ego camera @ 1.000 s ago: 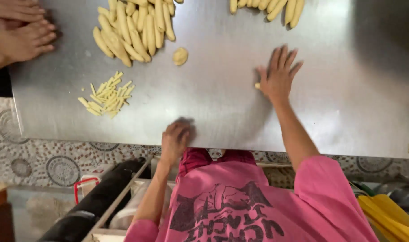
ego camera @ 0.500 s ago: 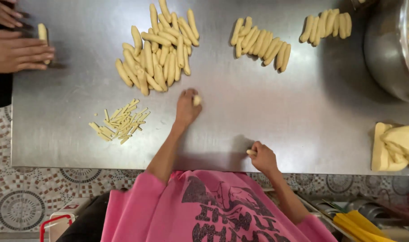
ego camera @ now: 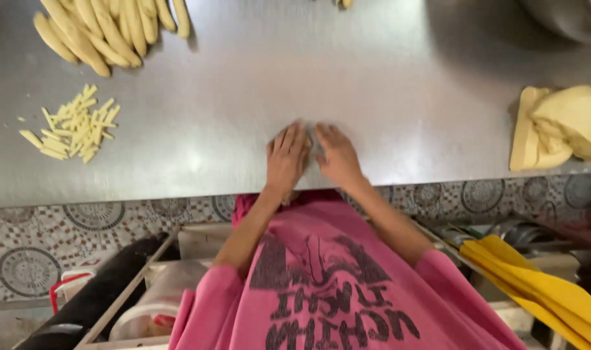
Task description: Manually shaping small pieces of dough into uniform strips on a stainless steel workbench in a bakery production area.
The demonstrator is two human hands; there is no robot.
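Left hand (ego camera: 286, 157) and right hand (ego camera: 337, 155) lie flat, fingers spread, side by side near the worktop (ego camera: 386, 84) edge; anything rolled beneath could slip off.

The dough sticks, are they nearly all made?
Some are: a pile of rolled dough sticks lies at the top left, with small cut strips below it. The left hand and right hand press flat on the metal table. A lump of yellow dough remains unrolled.

head cam | looks straight down | close over steel table (ego camera: 386, 84)
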